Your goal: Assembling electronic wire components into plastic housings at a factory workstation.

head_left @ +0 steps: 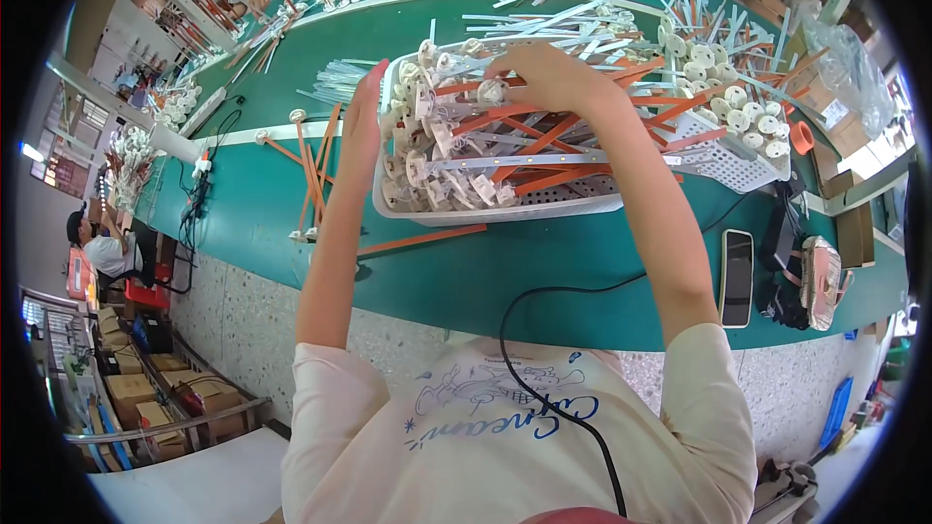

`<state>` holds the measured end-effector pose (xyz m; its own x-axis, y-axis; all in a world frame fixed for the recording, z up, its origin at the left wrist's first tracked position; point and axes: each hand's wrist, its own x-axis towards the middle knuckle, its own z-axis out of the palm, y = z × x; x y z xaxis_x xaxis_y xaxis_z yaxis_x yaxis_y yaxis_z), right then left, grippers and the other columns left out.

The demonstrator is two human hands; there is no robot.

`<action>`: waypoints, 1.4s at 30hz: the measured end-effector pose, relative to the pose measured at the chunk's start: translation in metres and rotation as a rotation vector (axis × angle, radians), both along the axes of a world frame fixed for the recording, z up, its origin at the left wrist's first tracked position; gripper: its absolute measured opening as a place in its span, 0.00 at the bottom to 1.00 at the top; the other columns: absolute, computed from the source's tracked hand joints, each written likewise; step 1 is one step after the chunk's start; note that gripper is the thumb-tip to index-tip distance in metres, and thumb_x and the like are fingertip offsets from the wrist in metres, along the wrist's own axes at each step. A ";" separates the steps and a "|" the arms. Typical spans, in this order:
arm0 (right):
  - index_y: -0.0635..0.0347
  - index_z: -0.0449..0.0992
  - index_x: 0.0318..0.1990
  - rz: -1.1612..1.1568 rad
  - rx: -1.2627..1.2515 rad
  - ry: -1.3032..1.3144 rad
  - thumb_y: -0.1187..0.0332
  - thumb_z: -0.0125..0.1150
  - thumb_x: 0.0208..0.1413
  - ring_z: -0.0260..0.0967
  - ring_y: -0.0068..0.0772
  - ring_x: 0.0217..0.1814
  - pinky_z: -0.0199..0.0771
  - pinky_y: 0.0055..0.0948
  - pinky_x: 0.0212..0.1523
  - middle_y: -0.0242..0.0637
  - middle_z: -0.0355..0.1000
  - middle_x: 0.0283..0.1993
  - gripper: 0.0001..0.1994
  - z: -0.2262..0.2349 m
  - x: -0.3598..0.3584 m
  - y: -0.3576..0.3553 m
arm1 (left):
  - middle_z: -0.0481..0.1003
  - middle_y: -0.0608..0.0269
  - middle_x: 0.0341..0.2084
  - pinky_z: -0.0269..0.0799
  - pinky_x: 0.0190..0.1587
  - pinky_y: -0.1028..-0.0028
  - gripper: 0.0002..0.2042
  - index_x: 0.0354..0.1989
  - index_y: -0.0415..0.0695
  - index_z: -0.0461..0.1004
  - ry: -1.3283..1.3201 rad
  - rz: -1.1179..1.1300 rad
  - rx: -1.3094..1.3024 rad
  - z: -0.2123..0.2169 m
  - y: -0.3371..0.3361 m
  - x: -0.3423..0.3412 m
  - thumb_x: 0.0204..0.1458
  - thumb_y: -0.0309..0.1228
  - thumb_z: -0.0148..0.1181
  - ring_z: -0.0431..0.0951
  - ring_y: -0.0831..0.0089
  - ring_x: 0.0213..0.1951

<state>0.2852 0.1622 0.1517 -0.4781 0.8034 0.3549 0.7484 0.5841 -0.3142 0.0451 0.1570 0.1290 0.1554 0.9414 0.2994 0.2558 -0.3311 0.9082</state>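
A white perforated basket [544,206] on the green table [466,272] is heaped with white lamp sockets on orange and white wire leads [505,150]. My left hand [363,126] lies flat against the basket's left rim, fingers straight. My right hand [546,76] reaches over the heap, fingers curled down onto a white socket [491,90] at the top of the pile. Both forearms rise from the lower edge.
A second white basket [738,160] of sockets stands to the right. Loose orange leads [313,170] lie left of the basket. A dark phone [737,277] and a small bag [820,281] rest near the table's front right edge. Other people work at the far left and behind.
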 end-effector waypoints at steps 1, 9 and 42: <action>0.60 0.70 0.39 0.042 -0.179 -0.065 0.70 0.54 0.44 0.67 0.36 0.38 0.66 0.33 0.40 0.40 0.69 0.37 0.12 0.006 -0.003 0.001 | 0.59 0.59 0.52 0.44 0.57 0.75 0.23 0.52 0.40 0.60 -0.033 0.028 -0.002 0.005 -0.009 0.003 0.55 0.43 0.33 0.55 0.70 0.56; 0.61 0.70 0.33 0.071 -0.197 0.155 0.69 0.54 0.46 0.68 0.31 0.32 0.67 0.27 0.34 0.39 0.70 0.28 0.08 0.009 0.004 -0.004 | 0.67 0.61 0.44 0.52 0.54 0.75 0.17 0.47 0.40 0.65 -0.125 0.088 0.071 0.002 -0.006 -0.002 0.54 0.37 0.41 0.63 0.72 0.49; 0.58 0.72 0.38 -0.021 0.366 0.123 0.69 0.53 0.48 0.64 0.37 0.25 0.64 0.29 0.28 0.38 0.68 0.26 0.09 0.070 -0.025 -0.117 | 0.72 0.60 0.31 0.70 0.39 0.77 0.15 0.40 0.34 0.68 -0.559 0.063 0.222 0.053 -0.081 0.038 0.50 0.33 0.52 0.74 0.75 0.34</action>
